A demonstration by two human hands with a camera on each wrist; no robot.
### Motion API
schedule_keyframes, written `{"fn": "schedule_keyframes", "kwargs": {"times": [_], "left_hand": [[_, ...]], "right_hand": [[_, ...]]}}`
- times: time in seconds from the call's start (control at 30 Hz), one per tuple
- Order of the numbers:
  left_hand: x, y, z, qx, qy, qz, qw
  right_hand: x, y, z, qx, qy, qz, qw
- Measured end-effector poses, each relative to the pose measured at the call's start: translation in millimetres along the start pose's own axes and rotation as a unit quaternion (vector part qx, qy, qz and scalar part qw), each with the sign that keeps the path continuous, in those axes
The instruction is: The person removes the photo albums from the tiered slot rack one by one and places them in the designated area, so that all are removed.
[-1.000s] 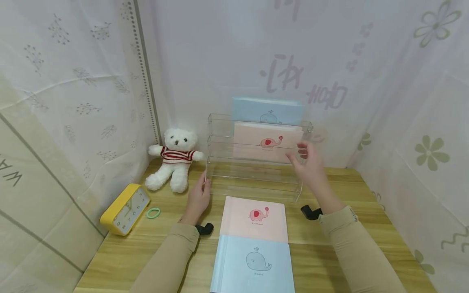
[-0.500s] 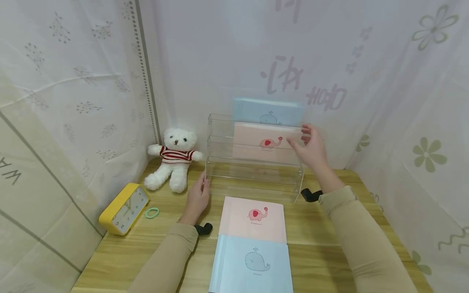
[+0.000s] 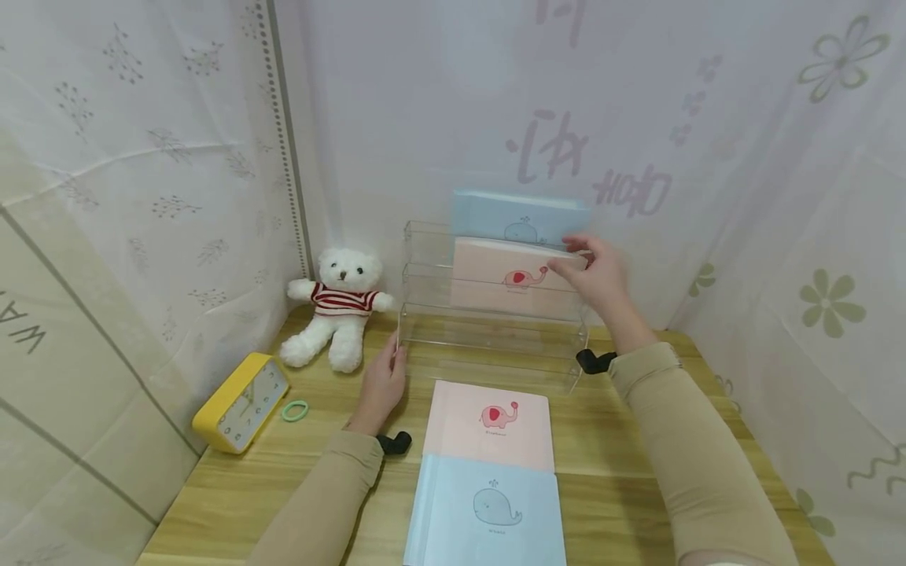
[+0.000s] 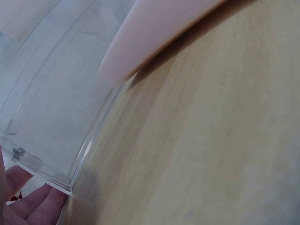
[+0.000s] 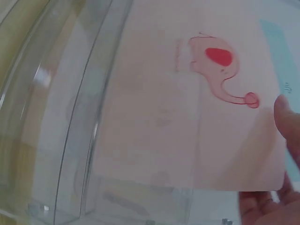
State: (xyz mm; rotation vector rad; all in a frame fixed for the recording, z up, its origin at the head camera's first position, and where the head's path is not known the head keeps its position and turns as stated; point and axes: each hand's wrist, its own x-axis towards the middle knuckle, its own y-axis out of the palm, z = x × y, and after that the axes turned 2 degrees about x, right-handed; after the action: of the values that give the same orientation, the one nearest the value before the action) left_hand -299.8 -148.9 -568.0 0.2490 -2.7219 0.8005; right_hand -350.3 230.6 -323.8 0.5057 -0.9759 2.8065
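A clear, tiered acrylic rack (image 3: pixel 488 334) stands at the back of the table, a pink elephant book (image 3: pixel 481 271) upright in a middle tier and a blue whale book (image 3: pixel 481 208) behind it. My left hand (image 3: pixel 384 384) grips the rack's left side panel low down; its fingers (image 4: pixel 42 206) show behind the clear edge in the left wrist view. At the pink book's upper right corner, my right hand (image 3: pixel 598 275) pinches it, thumb in front and fingers behind. The right wrist view shows the thumb (image 5: pixel 286 115) along the book's top edge.
On the table before the rack lie another pink elephant book (image 3: pixel 453 417) and, nearer me, another blue whale book (image 3: pixel 453 534). To the left are a white teddy bear (image 3: pixel 340 338), a yellow clock (image 3: pixel 230 397) and a green ring (image 3: pixel 295 410). Printed curtains (image 3: pixel 425 118) hang close behind.
My right hand has risen from the rack's right side to the pink book's upper corner and closed its fingers there. The left hand has stayed on the rack.
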Motion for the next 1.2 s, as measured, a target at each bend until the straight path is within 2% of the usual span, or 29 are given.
{"fn": "schedule_keyframes", "kwargs": {"times": [0.17,0.27,0.5,0.57,0.73,0.83,0.97,1.1,1.2], "left_hand": [[-2.7,1.4,1.1,0.011,-0.004,0.002,0.9999],[-3.3,1.8,1.2,0.004,-0.001,0.0,1.0],[3.5,8.1,15.9,0.006,0.056,-0.038,0.9977],[4.5,8.9,20.8,0.013,0.067,-0.041,0.9968],[1.1,5.1,10.0,0.003,0.04,-0.018,0.999],[-1.9,2.3,-1.8,-0.003,0.017,0.001,0.9999],[-2.2,2.0,-3.9,0.006,0.01,-0.003,0.9999],[-1.5,0.0,-2.0,0.006,0.013,-0.009,0.9998],[-1.2,-3.3,-1.2,0.0,0.01,-0.003,0.9999]], "right_hand": [[2,8,4,-0.057,-0.041,0.037,0.997],[2,11,7,-0.075,-0.057,0.041,0.995],[2,20,13,-0.109,-0.054,0.03,0.992],[0,24,13,-0.105,-0.053,0.016,0.993],[-2,33,10,-0.079,-0.063,-0.041,0.994],[-5,38,6,-0.062,-0.076,-0.075,0.992],[-9,42,7,-0.034,-0.089,-0.11,0.989],[-14,39,16,0.017,-0.102,-0.156,0.982],[-18,35,24,0.049,-0.128,-0.195,0.971]]}}
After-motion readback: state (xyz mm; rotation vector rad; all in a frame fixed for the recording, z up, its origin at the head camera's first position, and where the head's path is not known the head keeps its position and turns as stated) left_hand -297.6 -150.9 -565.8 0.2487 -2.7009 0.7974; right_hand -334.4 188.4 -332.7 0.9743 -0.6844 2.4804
